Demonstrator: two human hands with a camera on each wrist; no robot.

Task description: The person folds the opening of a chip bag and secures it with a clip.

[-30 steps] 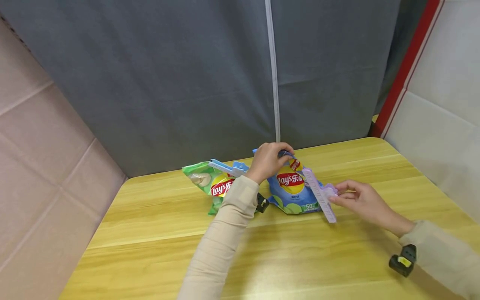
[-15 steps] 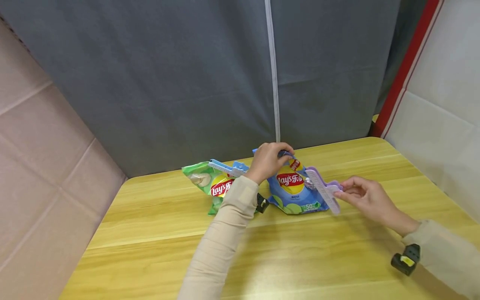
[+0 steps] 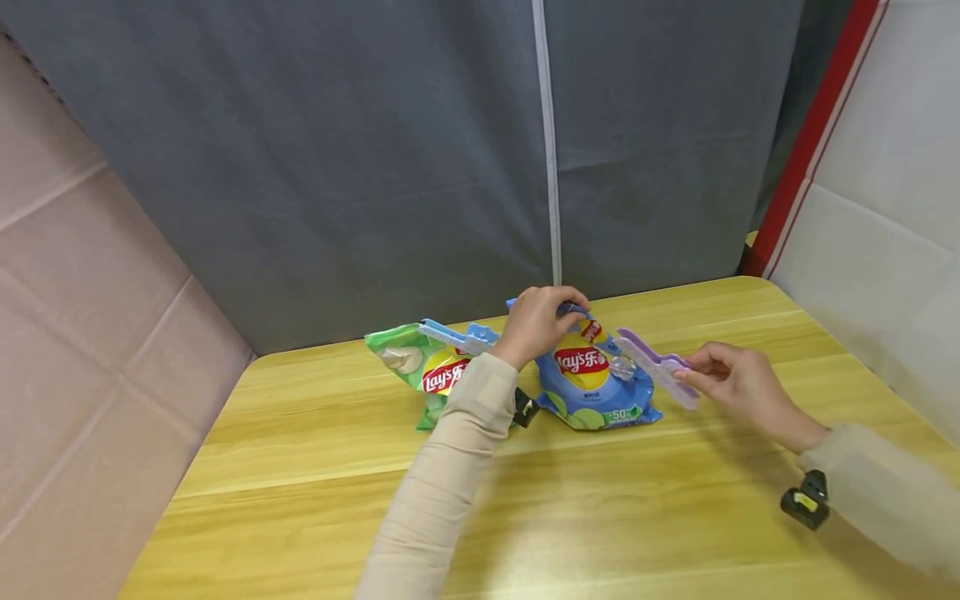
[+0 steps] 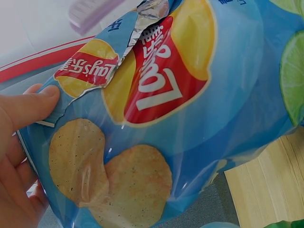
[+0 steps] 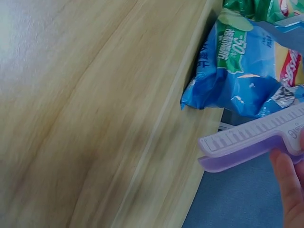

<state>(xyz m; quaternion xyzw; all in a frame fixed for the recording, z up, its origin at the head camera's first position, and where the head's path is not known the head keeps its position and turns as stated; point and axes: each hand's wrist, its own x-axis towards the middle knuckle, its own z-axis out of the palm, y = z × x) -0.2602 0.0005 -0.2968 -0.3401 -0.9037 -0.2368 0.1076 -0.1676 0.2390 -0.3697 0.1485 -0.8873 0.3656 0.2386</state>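
Observation:
A blue Lay's chip bag point(image 3: 592, 396) stands on the wooden table, its top folded over with silvery foil showing at the torn edge. My left hand point(image 3: 542, 321) pinches the folded top; in the left wrist view the thumb point(image 4: 45, 97) presses on the fold. To the right, my right hand point(image 3: 738, 387) pinches a purple sealing clip point(image 3: 656, 367) by its handle. The clip's long jaws are slightly parted in the right wrist view, beside the bag with nothing visible between them. Part of the bag's top is hidden behind the left hand.
Left of the blue bag lies a green Lay's chip bag point(image 3: 435, 367) with a light blue clip point(image 3: 457, 335) across its top. The left forearm covers part of it. A grey curtain point(image 3: 375, 167) hangs behind the wooden table point(image 3: 315, 467).
The right hand has drawn the purple clip off the blue bag's right side, a little right and up, uncovering crumpled foil there. The left hand has stayed in place.

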